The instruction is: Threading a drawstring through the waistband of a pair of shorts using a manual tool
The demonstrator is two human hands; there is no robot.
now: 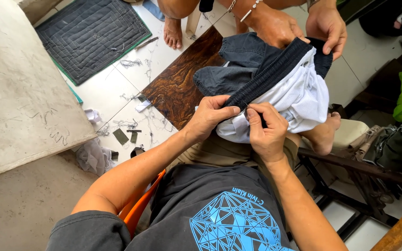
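Note:
A dark navy garment (pixel 245 58) with a ribbed waistband (pixel 271 69) and white mesh lining (pixel 298 95) lies over my lap. My left hand (pixel 210 116) pinches the near end of the waistband between thumb and fingers. My right hand (pixel 266 130) pinches the same band right beside it, thumb touching the left thumb. At the far end, another person's two hands (pixel 275 27) (pixel 326 25) hold the waistband stretched; they wear bracelets on one wrist.
A brown wood-grain board (pixel 180 81) lies under the garment on a white tiled floor strewn with threads and scraps (pixel 126 132). A quilted dark mat (pixel 91 32) lies far left, a pale table (pixel 19 93) at left. The other person's bare foot (pixel 173 32) stands nearby. Bags (pixel 391 148) sit right.

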